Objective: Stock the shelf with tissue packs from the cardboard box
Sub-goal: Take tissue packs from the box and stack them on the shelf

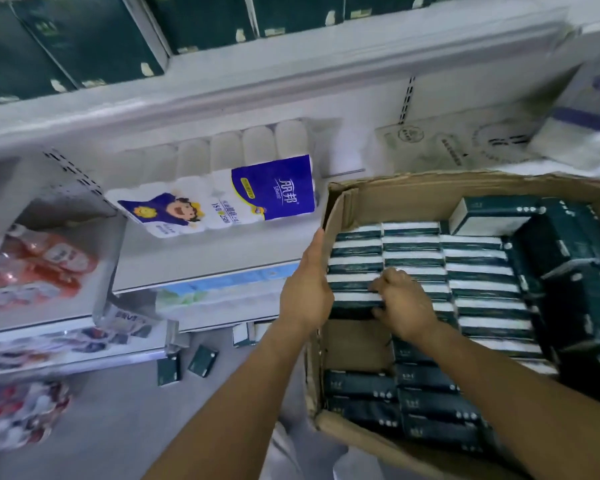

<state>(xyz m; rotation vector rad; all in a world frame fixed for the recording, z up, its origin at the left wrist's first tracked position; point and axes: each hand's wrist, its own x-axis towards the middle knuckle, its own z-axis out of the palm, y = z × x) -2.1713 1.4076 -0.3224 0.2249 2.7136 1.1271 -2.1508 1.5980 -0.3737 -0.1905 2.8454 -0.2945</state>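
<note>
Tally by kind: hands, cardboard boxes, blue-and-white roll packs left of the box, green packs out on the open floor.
Hands: 2 (left hand, right hand)
Cardboard box: 1
Blue-and-white roll pack: 1
Green packs on open floor: 2
Total: 6

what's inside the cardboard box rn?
Cardboard box holds dark green tissue packs in rows, with a bare gap by its left wall. Right hand grips some packs. Anything beneath them is covered.
</note>
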